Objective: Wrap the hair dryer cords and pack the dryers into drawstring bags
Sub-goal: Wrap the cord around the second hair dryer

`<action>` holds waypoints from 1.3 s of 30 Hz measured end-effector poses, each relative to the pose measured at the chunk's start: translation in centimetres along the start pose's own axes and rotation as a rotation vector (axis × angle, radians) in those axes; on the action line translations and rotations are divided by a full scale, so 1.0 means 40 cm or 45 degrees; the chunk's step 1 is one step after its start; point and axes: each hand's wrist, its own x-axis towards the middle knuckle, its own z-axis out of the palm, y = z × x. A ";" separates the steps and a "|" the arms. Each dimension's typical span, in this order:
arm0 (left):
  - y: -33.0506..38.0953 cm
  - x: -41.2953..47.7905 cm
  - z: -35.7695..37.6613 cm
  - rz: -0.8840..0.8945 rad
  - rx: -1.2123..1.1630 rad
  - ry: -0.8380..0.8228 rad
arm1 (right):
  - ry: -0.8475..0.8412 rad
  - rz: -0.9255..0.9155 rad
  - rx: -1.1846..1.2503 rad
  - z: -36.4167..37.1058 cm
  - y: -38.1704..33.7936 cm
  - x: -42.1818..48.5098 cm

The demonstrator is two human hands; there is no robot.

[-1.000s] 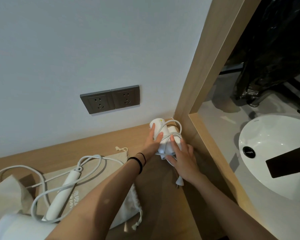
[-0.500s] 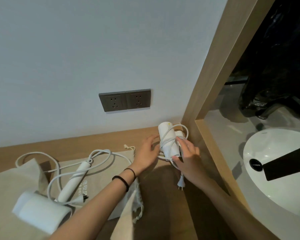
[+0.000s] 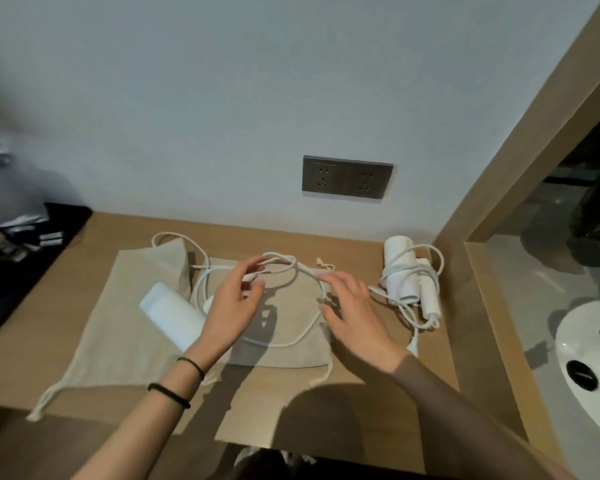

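Two flat bags (image 3: 118, 334) of coarse beige cloth lie side by side on the smooth wooden counter (image 3: 361, 403), with pale drawstrings trailing from their near corners. Both bags look flat and have nothing in them.

The loose dryer (image 3: 170, 315) lies on top of the bags. It is a matte white cylinder, just left of the left hand's fingers, and its handle is hidden under that hand. Its round white cord (image 3: 284, 342) runs in slack loops across the cloth, passing the left fingertips and under the right fingers.

The left hand (image 3: 234, 306) has two black bands (image 3: 168, 396) on its wrist. Its fingers are half curled, with index and thumb close around the cord. Blur hides whether they pinch it. The right hand (image 3: 355, 308) is flat with straight, spread fingers just over the bag, and holds nothing.

Right of the right fingers, against the wall, sits the wrapped dryer (image 3: 404, 277). It is white and folded, with its cord wound around barrel and handle. Its plug (image 3: 413, 345) lies on the wood nearer the wrist.

Beyond the fingers a dark metal socket plate (image 3: 347, 177) is set in the pale wall. Far right is a glossy white sink (image 3: 582, 344).
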 end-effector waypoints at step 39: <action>-0.422 0.093 -0.338 0.401 0.964 -0.760 | 0.077 0.549 -0.903 0.207 -0.293 0.115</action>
